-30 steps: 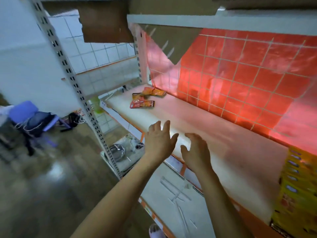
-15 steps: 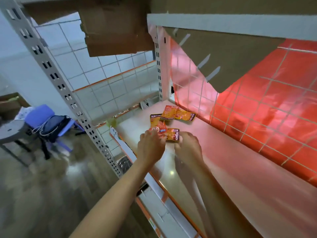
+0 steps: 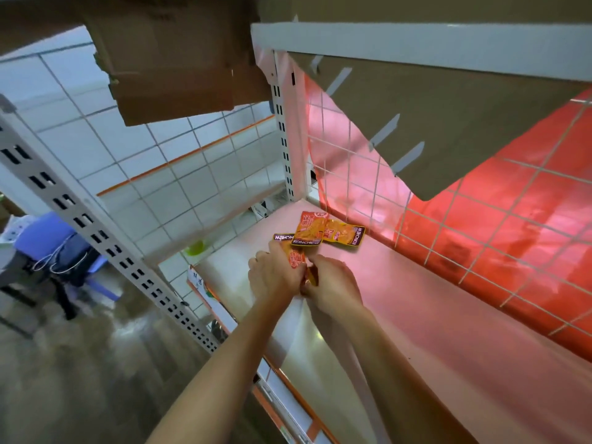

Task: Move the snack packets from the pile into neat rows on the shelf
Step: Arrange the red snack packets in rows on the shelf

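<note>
1. Left hand (image 3: 275,275) grips the red snack packet (image 3: 297,258), fingers curled over it.
2. Right hand (image 3: 333,283) pinches its near edge, touching the left hand.
3. The packet pile (image 3: 320,233) lies on the shelf (image 3: 416,315), just beyond both hands.

Held packet (image 3: 296,258) mostly hidden by hands (image 3: 275,278), floor (image 3: 80,379) blurred

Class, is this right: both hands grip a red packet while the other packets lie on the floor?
No: the head view shows the other packets on the shelf. The left hand and right hand do grip the red packet.
</note>
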